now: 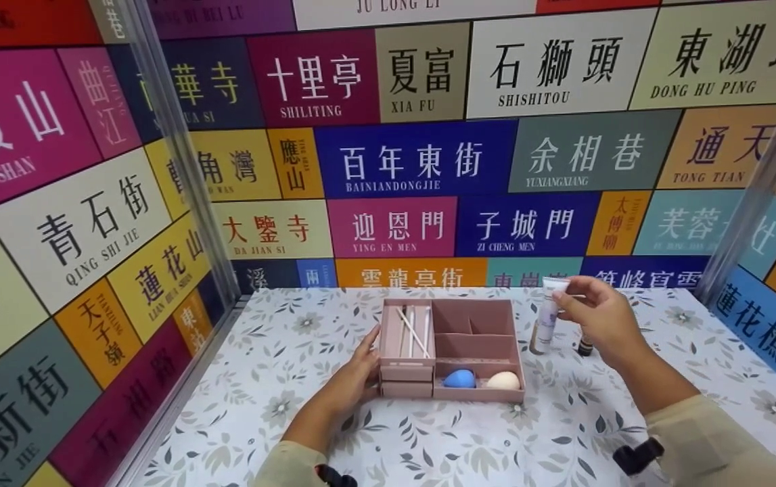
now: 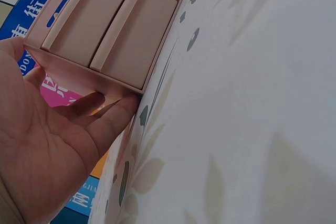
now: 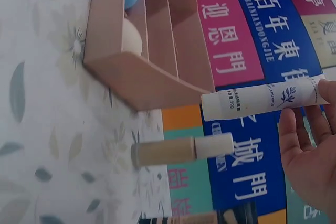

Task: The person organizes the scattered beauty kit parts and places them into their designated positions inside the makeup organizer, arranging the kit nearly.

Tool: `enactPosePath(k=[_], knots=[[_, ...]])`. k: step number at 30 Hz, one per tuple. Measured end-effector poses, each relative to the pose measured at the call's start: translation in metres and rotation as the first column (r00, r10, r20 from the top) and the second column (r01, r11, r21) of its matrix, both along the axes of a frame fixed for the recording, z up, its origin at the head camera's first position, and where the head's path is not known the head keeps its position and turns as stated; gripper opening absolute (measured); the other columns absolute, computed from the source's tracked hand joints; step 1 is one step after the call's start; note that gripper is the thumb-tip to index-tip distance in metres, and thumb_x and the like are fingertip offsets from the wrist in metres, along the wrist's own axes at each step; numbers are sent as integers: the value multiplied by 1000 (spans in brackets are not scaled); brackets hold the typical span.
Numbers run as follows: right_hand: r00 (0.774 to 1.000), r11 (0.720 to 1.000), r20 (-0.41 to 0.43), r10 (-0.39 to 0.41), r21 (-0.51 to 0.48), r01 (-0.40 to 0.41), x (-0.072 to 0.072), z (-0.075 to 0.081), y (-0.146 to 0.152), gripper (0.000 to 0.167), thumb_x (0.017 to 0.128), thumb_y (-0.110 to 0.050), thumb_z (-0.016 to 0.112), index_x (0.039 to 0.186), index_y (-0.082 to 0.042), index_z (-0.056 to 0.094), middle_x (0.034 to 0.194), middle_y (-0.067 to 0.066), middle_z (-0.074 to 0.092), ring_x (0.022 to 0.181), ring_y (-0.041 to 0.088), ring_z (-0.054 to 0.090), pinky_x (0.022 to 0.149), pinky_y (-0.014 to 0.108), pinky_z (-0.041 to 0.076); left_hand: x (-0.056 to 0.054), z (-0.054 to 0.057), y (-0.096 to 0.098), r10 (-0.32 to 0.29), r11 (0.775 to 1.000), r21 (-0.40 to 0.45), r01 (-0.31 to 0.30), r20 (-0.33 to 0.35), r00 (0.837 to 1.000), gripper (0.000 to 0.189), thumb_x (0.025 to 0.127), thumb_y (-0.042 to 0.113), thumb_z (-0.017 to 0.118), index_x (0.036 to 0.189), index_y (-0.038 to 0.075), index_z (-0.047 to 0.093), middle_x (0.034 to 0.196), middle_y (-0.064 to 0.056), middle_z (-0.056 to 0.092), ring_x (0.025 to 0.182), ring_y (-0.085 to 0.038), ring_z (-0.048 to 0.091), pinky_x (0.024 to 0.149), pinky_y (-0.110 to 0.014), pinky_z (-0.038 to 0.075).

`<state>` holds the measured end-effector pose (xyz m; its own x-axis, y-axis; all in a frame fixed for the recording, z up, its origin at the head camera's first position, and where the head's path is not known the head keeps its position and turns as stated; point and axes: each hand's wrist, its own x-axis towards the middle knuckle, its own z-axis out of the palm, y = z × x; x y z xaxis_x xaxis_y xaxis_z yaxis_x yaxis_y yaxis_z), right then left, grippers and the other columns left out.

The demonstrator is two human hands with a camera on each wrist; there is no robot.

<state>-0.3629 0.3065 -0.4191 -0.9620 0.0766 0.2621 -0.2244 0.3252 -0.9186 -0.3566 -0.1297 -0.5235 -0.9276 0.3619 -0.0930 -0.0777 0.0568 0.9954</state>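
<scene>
My right hand pinches a white squeeze tube with blue-purple print near its upper end, holding it up right of a pink desktop organizer. The fingers of my left hand rest against the organizer's left side; in the left wrist view the hand touches it beside two drawers. A blue makeup sponge and a cream makeup sponge lie in the front right compartment. Several thin sticks lie in the top left tray.
Behind the tube stands a beige bottle with a white cap. A small dark-based container stands beside my right hand, partly hidden by it. The tablecloth has a leaf pattern. Walls with colourful signs enclose the table's back and sides.
</scene>
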Motion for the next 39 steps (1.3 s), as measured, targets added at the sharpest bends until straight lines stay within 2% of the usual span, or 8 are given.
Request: enactPosePath(k=[5,11,17,21,25,29,33,39], knots=[[999,998,-28,42,-55,-44,-13,3,-30,54,103,-33,73,140,3,57,115,-6,64,103,-4,70,89,24,64,0,0,-2,1,1000,-2,-1,8,1000,57,114,48,36,168,53,17,169,-20,44,154,-38,48,125,-58,42],[996,985,-10,93,-147,-94,-35,0,-70,49,102,-25,75,138,3,58,113,-5,66,102,2,69,90,26,65,1,-1,-4,-7,1000,6,7,12,1000,58,114,47,35,169,52,16,169,-20,43,154,-40,47,125,-59,42],[996,978,-4,85,-192,-84,-58,-9,-105,43,100,-20,77,134,2,62,109,-3,70,96,6,70,84,26,64,2,-1,-4,1,1000,-5,-1,15,1000,57,114,48,35,168,54,16,168,-23,43,153,-40,49,125,-59,41],[998,982,-2,69,-176,-68,-70,-19,-119,42,100,-19,76,133,3,62,118,8,70,94,5,70,86,29,65,0,0,-3,4,1000,-18,-4,16,1000,58,114,49,36,168,53,17,168,-22,44,154,-41,47,126,-60,40],[999,975,-10,46,-218,-47,-78,-25,-129,37,101,-14,75,130,5,63,117,10,69,91,4,70,88,33,66,-2,1,-2,12,999,-40,-11,19,1000,57,113,51,37,167,56,19,168,-21,44,154,-41,47,126,-60,40],[999,967,-11,50,-251,-51,-84,-29,-139,31,99,-10,75,125,3,64,111,6,69,90,6,70,84,31,67,-1,1,-2,7,1000,-31,-7,8,1000,58,113,51,37,167,55,18,168,-22,44,153,-42,48,125,-59,42],[996,973,6,90,-215,-87,-88,-37,-150,34,99,-10,76,127,4,65,117,13,72,92,10,72,84,32,67,0,1,-1,6,1000,-21,-6,0,1000,59,114,50,38,169,51,17,167,-24,45,153,-42,48,124,-59,43],[989,975,45,143,-179,-133,-90,-51,-161,35,101,-10,73,130,8,65,120,19,72,97,16,72,93,42,67,1,2,1,7,1000,-6,-7,-1,1000,61,114,48,37,170,48,15,166,-23,46,152,-41,51,123,-57,46]])
